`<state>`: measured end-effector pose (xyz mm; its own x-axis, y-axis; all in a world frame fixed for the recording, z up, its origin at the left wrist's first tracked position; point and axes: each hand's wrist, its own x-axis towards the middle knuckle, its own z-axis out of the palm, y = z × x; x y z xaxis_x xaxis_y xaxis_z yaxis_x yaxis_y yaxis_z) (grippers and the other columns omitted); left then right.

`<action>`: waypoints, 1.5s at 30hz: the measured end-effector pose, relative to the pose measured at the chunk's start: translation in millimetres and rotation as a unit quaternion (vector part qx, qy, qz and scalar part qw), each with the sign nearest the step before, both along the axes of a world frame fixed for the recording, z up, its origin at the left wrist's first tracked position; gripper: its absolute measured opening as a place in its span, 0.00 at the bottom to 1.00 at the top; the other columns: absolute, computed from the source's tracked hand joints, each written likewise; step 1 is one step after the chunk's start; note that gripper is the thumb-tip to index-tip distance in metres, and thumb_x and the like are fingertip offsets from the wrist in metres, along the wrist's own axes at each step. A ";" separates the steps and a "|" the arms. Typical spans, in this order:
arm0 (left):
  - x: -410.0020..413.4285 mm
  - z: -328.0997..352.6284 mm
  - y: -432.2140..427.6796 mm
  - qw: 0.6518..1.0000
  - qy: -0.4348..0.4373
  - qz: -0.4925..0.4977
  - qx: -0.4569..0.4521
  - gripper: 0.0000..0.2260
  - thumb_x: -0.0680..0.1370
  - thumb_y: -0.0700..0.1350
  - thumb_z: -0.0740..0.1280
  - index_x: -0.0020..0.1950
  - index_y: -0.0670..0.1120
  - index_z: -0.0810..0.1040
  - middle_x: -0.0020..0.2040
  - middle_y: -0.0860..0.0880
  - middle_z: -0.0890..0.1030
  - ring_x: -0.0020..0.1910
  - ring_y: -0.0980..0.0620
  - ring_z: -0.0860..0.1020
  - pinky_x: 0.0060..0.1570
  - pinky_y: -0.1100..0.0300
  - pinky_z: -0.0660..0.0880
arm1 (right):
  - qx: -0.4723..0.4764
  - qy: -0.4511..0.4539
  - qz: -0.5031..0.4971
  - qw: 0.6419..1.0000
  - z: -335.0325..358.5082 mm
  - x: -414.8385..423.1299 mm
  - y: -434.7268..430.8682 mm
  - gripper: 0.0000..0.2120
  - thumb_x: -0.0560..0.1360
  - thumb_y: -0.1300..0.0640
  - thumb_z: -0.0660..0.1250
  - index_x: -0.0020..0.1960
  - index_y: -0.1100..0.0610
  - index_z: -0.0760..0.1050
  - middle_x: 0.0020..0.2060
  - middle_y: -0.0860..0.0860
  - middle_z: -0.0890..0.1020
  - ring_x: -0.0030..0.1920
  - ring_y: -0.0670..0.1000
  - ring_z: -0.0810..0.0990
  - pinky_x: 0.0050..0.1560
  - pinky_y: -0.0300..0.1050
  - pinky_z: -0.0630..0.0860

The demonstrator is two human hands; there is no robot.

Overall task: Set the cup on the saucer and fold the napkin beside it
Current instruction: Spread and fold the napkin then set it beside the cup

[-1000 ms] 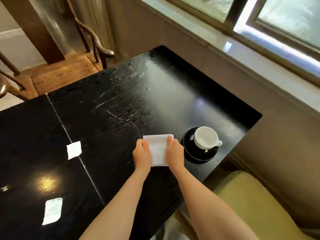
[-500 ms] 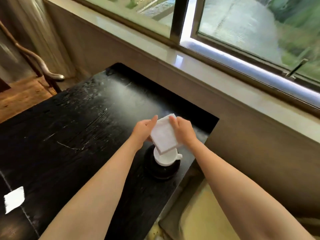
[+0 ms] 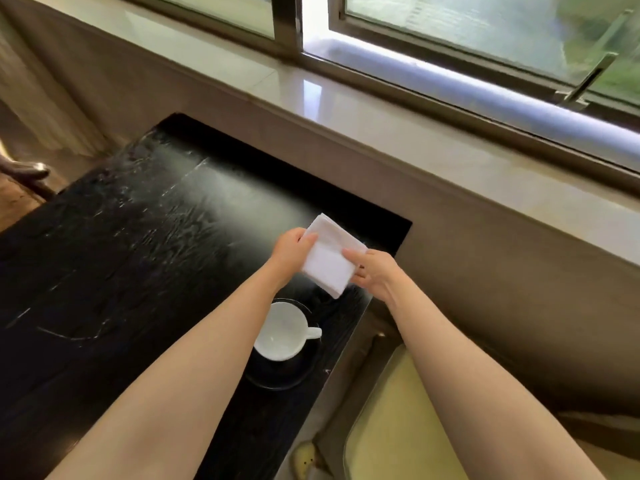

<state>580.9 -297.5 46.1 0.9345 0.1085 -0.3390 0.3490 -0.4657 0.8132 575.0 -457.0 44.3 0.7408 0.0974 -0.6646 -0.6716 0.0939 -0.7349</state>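
Note:
A white cup stands upright on a black saucer near the right edge of the black table, its handle pointing right. A folded white napkin is held above the table's far right corner, beyond the cup. My left hand pinches its left edge and my right hand grips its right side. My left forearm covers part of the saucer and the cup's left rim.
A stone window sill and wall run along the table's far side. A yellow-green cushioned seat sits low at the right of the table. A wooden chair arm shows at the far left.
The napkin was lifted off the table left of the saucer, carried over the cup, and is now held beyond it near the far right corner. The view swung toward the window.

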 end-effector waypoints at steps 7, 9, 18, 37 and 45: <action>2.5 -48.6 -3.5 0.995 0.079 0.041 0.034 0.17 0.78 0.45 0.61 0.29 0.46 0.64 0.29 0.50 0.64 0.30 0.52 0.62 0.28 0.58 0.56 | -0.126 -0.006 -0.082 0.989 -42.9 4.1 0.7 0.13 0.71 0.66 0.69 0.55 0.66 0.76 0.52 0.58 0.81 0.50 0.57 0.81 0.51 0.53 0.80; 4.1 -57.4 -1.3 0.995 0.089 0.033 0.032 0.14 0.77 0.45 0.61 0.32 0.45 0.69 0.31 0.48 0.68 0.33 0.50 0.65 0.31 0.58 0.59 | -0.181 -0.018 -0.075 0.981 -53.3 5.2 3.9 0.13 0.71 0.64 0.69 0.55 0.63 0.77 0.51 0.57 0.82 0.48 0.56 0.81 0.52 0.53 0.80; 17.1 -73.7 6.5 0.991 0.112 0.021 0.070 0.08 0.75 0.44 0.64 0.52 0.46 0.79 0.46 0.45 0.77 0.46 0.46 0.74 0.44 0.58 0.66 | -0.347 -0.078 0.024 0.934 -78.0 4.6 25.4 0.18 0.75 0.58 0.64 0.64 0.58 0.69 0.60 0.58 0.74 0.56 0.58 0.76 0.53 0.51 0.75; 9.2 -83.4 19.9 0.995 0.057 -0.080 0.027 0.31 0.72 0.31 0.65 0.73 0.49 0.65 0.69 0.48 0.68 0.61 0.53 0.70 0.59 0.60 0.69 | -0.415 -0.267 0.127 0.861 -92.4 21.7 5.1 0.16 0.77 0.64 0.58 0.64 0.61 0.73 0.57 0.59 0.71 0.60 0.58 0.70 0.57 0.47 0.68; 14.5 -83.0 13.8 0.993 0.068 -0.089 0.034 0.31 0.72 0.33 0.66 0.73 0.50 0.64 0.69 0.48 0.69 0.63 0.50 0.72 0.62 0.54 0.71 | -0.422 -0.254 0.147 0.858 -87.5 26.1 -1.8 0.16 0.79 0.61 0.57 0.66 0.61 0.71 0.60 0.59 0.70 0.62 0.57 0.69 0.59 0.47 0.68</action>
